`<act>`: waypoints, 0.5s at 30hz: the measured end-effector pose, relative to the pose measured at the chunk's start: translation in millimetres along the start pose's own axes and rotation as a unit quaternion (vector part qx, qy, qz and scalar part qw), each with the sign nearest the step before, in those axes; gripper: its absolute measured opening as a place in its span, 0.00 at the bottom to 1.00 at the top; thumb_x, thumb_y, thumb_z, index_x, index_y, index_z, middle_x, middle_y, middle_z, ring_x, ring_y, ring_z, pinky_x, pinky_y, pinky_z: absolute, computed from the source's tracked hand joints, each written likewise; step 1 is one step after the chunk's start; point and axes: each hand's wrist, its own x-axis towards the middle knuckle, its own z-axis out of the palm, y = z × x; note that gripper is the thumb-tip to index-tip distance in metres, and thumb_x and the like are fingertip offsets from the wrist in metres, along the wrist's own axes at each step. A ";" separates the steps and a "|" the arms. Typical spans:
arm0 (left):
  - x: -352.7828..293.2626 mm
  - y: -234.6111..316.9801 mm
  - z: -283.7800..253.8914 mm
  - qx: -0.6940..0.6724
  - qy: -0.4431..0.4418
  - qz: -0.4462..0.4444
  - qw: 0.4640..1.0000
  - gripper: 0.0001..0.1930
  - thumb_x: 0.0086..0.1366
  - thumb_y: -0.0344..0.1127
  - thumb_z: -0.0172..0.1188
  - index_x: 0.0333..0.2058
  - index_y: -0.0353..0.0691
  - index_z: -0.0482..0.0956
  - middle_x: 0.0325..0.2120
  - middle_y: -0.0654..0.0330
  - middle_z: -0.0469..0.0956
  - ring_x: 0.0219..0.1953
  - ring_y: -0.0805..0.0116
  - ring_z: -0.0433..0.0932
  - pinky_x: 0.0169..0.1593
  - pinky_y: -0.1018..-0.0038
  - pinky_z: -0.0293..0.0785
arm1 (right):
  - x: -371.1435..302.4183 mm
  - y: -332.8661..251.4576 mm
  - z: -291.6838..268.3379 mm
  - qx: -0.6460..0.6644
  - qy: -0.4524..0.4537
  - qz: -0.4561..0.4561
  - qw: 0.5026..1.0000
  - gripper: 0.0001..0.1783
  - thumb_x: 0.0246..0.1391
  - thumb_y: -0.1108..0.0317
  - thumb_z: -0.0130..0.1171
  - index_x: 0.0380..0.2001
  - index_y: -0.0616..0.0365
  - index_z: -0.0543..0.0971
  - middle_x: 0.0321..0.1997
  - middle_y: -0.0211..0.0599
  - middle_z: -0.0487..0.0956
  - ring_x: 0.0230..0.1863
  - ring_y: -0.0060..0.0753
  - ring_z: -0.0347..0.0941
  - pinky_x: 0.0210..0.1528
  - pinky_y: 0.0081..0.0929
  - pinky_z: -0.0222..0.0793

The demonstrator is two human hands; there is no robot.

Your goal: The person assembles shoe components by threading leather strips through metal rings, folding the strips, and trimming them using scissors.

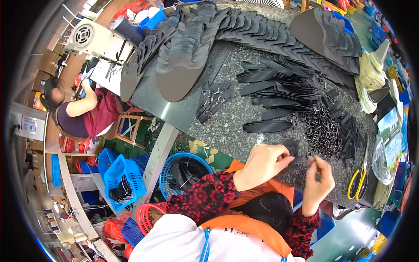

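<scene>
My left hand [265, 165] is over the near edge of the speckled stone tabletop [227, 135], its fingers and thumb pinched together. Close by on the right, my right hand [318, 181] is curled with thumb and fingertips together. A dark, blurred bit shows between the two hands, too small to name. Just beyond them lie a pile of metal snap hooks [321, 133] and a heap of short black strips [349, 135]. Flat black strap pieces [279, 91] are stacked further off. A few strips with hooks attached [214, 102] rest to the left.
Yellow-handled scissors [358, 183] lie at the right edge. Fanned stacks of dark sole-shaped pieces [187, 65] line the far side. A blue basket [183, 172] and a red basket [148, 215] stand at left below the table. A co-worker [83, 107] sits by a sewing machine [98, 39].
</scene>
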 end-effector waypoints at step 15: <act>-3.4 11.9 -1.4 0.038 0.095 0.112 0.988 0.03 0.59 0.24 0.62 0.32 0.36 0.82 0.25 0.57 0.80 0.25 0.69 0.78 0.30 0.77 0.73 | 14.5 44.0 -72.4 -0.165 0.119 0.062 0.977 0.12 0.54 0.81 0.55 0.41 0.61 0.79 0.29 0.41 0.75 0.28 0.38 0.72 0.34 0.28 0.69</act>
